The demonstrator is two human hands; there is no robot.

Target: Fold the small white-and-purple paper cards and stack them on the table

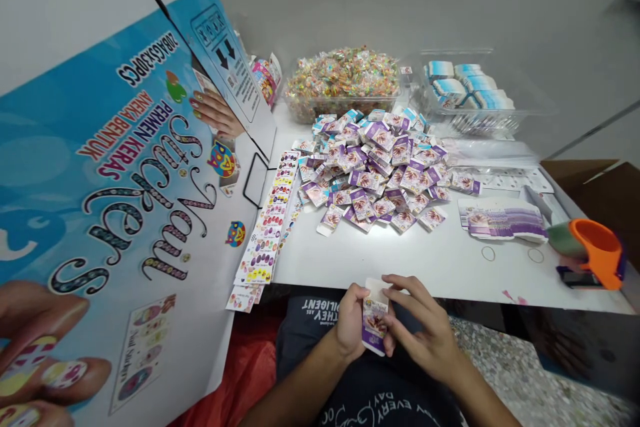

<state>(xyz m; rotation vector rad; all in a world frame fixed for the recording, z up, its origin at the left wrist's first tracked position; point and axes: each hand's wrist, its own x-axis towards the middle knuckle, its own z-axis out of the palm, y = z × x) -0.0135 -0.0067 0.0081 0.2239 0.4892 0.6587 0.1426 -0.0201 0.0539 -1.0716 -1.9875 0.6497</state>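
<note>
My left hand (351, 321) is closed around a small white and purple cardboard box (374, 325), held upright over my lap near the table's front edge. A pale flap stands up at the top of the box. On its right side, my right hand (423, 323) has its fingertips on the flap and the box's edge. Beyond my hands, a heap of similar small boxes (380, 177) lies on the white table (320, 260). A row of flat purple cartons (503, 220) lies to the right.
A large printed carton (150, 147) rises on the left, beside sticker strips (270, 233). Behind the heap stand a tub of wrapped candies (345, 83) and a clear tray of blue-white packs (465, 90). An orange tape dispenser (595, 250) and rubber bands (489, 253) are at right.
</note>
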